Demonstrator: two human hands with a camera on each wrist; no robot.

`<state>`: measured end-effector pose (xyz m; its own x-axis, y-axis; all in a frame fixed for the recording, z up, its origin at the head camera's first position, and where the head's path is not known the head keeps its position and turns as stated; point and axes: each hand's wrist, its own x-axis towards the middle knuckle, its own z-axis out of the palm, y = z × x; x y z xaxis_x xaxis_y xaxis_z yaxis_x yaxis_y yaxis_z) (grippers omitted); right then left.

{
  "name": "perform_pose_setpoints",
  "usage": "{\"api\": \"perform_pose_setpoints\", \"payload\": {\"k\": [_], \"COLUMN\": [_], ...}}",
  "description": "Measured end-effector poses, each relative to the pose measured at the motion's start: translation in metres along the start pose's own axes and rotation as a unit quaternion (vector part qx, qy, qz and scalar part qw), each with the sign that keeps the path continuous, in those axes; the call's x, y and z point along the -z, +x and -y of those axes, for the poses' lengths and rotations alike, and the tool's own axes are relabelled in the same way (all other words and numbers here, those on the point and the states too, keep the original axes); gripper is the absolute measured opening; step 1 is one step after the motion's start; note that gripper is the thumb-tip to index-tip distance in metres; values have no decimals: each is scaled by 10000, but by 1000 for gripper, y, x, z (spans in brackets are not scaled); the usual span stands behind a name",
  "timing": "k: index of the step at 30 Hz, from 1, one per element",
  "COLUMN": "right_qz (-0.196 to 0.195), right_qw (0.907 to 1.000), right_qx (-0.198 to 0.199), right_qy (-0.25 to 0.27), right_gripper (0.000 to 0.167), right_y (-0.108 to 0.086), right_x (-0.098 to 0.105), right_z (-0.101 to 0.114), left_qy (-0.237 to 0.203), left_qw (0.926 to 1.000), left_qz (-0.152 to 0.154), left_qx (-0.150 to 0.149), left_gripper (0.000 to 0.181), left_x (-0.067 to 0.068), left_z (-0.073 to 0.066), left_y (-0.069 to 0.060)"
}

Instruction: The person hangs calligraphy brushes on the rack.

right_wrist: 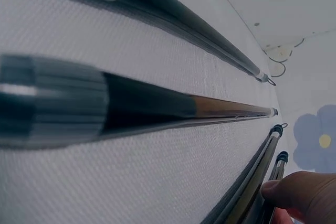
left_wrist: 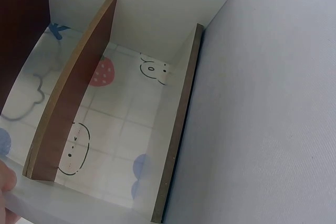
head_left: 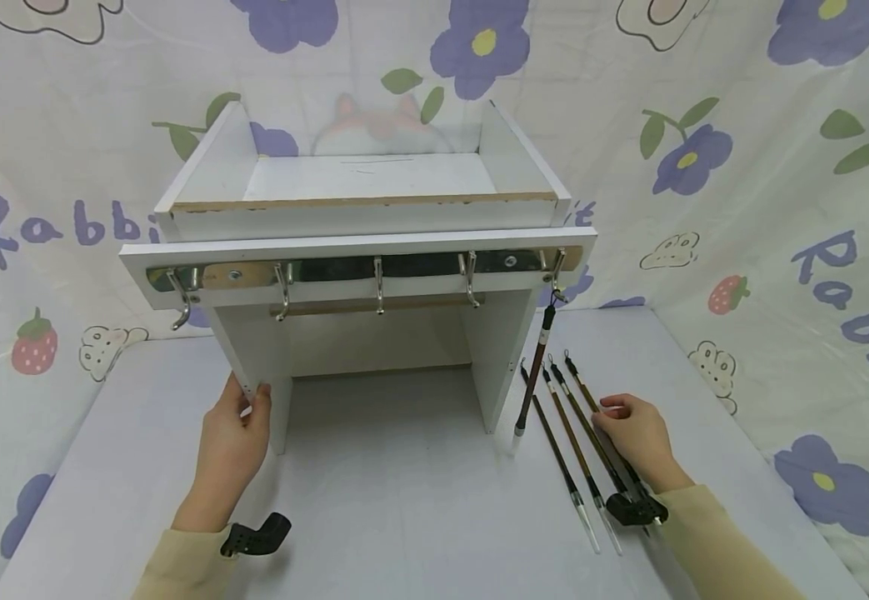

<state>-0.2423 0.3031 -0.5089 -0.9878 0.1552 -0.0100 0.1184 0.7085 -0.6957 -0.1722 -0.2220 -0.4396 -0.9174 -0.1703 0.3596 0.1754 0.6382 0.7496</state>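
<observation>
My left hand grips the front edge of the left side panel of a white wooden shelf; in the left wrist view only its fingertips show. A metal hook rail is fixed along the shelf's front. From its rightmost hook hangs a calligraphy brush by its loop. Several more brushes lie side by side on the table, right of the shelf. My right hand pinches the rightmost brush between thumb and finger. The right wrist view shows the thumb against that brush's handle.
The shelf stands on a white-covered table, with an open tray-like top and a hollow below. Behind and beside it hangs a printed cloth with flowers and strawberries. More hooks stick out from the rail.
</observation>
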Motion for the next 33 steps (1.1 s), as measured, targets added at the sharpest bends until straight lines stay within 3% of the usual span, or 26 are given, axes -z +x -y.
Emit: {"api": "perform_pose_setpoints", "payload": {"k": [9, 13, 25, 33], "right_qz": [-39, -181, -890, -1358], "right_qw": [9999, 9998, 9920, 9798], "right_qx": [-11, 38, 829, 1270], "right_qy": [-112, 72, 335, 738], "right_gripper": [34, 32, 31, 31], "right_y": [-3, -7, -24, -42], "right_x": [4, 10, 41, 59], "right_z": [2, 8, 50, 79], "left_qy": [9, -9, -9, -16], "left_qw": [10000, 10000, 10000, 10000], "left_qz": [-15, -16, 44, 28], "left_qx": [-77, -82, 63, 20], "left_gripper": [41, 41, 45, 44], "left_x": [-1, -1, -1, -1], "left_z": [1, 1, 2, 3], "left_y": [0, 1, 0, 0]}}
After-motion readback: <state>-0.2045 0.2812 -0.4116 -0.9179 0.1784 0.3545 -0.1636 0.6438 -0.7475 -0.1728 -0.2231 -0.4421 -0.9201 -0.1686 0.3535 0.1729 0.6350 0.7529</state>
